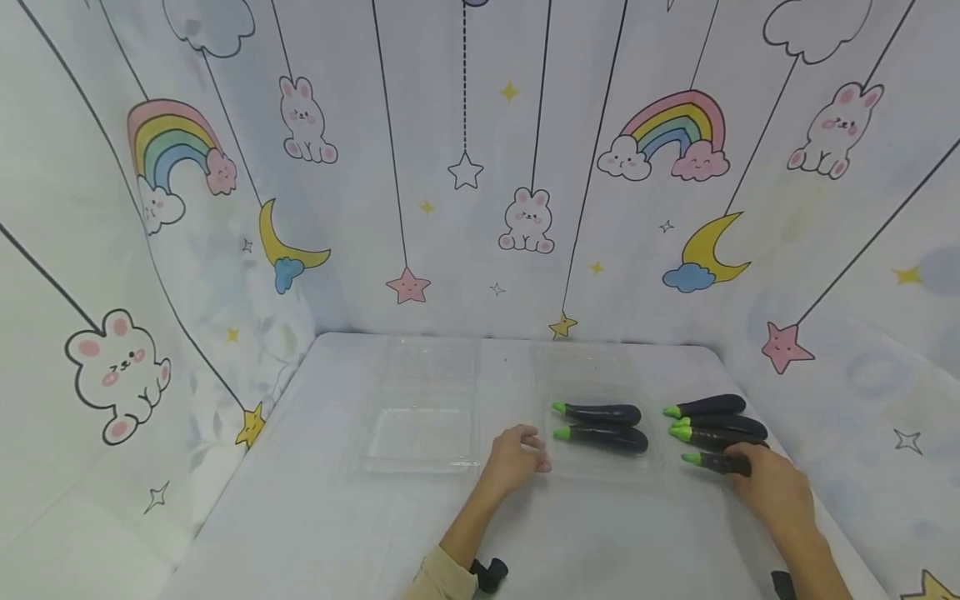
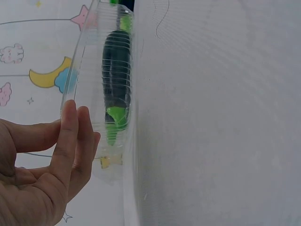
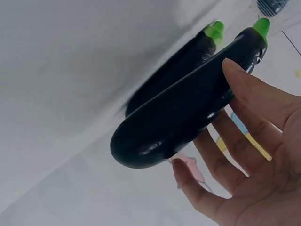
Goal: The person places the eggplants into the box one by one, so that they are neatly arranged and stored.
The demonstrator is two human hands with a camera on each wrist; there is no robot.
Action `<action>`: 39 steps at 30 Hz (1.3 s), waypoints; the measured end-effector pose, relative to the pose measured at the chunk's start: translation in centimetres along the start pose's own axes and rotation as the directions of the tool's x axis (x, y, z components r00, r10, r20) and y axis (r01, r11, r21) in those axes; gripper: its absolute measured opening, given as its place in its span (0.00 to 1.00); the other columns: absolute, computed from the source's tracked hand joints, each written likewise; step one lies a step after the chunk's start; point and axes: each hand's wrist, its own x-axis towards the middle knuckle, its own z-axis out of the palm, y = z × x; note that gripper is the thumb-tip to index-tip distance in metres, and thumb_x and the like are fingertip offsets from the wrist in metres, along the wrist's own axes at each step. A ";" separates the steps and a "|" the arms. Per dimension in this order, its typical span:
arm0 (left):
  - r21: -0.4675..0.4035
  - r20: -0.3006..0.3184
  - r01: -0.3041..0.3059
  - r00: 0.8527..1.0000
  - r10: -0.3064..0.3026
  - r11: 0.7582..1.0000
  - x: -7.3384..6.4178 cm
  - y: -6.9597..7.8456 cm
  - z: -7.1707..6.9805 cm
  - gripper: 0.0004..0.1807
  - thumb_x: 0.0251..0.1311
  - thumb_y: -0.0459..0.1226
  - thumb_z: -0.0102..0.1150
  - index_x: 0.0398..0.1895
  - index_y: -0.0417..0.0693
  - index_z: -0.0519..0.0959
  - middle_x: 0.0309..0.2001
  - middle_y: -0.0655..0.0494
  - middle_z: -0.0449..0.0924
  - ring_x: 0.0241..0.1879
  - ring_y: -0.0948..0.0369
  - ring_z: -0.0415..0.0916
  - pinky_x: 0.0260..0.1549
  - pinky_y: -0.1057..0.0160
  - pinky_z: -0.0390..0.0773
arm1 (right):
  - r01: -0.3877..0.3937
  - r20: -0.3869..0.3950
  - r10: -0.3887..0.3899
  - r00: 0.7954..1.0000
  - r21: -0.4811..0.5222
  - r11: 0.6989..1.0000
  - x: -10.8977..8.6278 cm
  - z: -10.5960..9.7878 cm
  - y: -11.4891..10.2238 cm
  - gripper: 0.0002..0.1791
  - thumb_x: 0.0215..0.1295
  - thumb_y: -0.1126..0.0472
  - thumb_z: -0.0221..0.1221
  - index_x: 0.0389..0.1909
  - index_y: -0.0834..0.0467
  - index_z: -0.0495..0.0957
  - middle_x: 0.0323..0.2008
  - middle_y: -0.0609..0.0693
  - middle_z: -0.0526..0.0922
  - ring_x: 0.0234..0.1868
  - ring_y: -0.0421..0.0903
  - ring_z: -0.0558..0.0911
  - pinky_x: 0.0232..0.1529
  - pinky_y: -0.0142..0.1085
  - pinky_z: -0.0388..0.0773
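Note:
My right hand [image 1: 776, 487] grips a dark eggplant [image 3: 183, 103] with a green stem end, thumb on one side and fingers on the other. Beside it lie several more eggplants [image 1: 708, 406] at the table's right side, one of them [image 3: 174, 70] just behind the held one in the right wrist view. Two eggplants [image 1: 603, 437] lie side by side in the right clear plastic box [image 1: 600, 473], stems to the left. At that box's left edge, my left hand [image 1: 513, 458] pinches the rim between thumb and fingers [image 2: 70, 117].
A second clear plastic box [image 1: 422, 467] stands on the left of the white table [image 1: 300, 517], nothing in it. Both boxes have clear lids [image 1: 581, 367] laid back towards the far edge. Patterned cloth walls [image 1: 465, 250] enclose the table at the back and sides.

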 end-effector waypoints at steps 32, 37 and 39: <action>0.035 -0.005 0.013 1.000 -0.013 0.999 -0.2 0.1 0.1 0.27 0.63 0.32 0.69 0.65 0.33 0.76 0.47 0.49 0.87 0.34 0.64 0.85 0.40 0.56 0.83 | 0.056 -0.038 -0.053 0.998 0.079 0.995 -0.6 -3.0 -8.4 0.23 0.57 0.66 0.74 0.54 0.66 0.83 0.54 0.72 0.82 0.56 0.76 0.78 0.53 0.70 0.72; 0.042 -0.007 0.014 1.000 -0.013 0.999 -0.2 0.2 0.0 0.27 0.63 0.32 0.69 0.64 0.33 0.76 0.46 0.50 0.87 0.33 0.64 0.85 0.39 0.57 0.83 | 0.111 -0.063 -0.106 0.992 0.084 0.990 -0.7 -2.5 -9.6 0.23 0.56 0.66 0.75 0.54 0.65 0.83 0.52 0.71 0.84 0.53 0.74 0.81 0.50 0.68 0.74; 0.046 -0.009 0.017 1.000 -0.017 0.999 -0.2 0.3 0.0 0.27 0.62 0.32 0.70 0.64 0.34 0.76 0.46 0.50 0.87 0.33 0.64 0.85 0.40 0.57 0.83 | 0.121 -0.063 -0.116 0.991 0.085 0.989 -0.7 -2.3 -10.0 0.23 0.57 0.66 0.74 0.54 0.65 0.83 0.52 0.70 0.84 0.54 0.73 0.81 0.51 0.67 0.75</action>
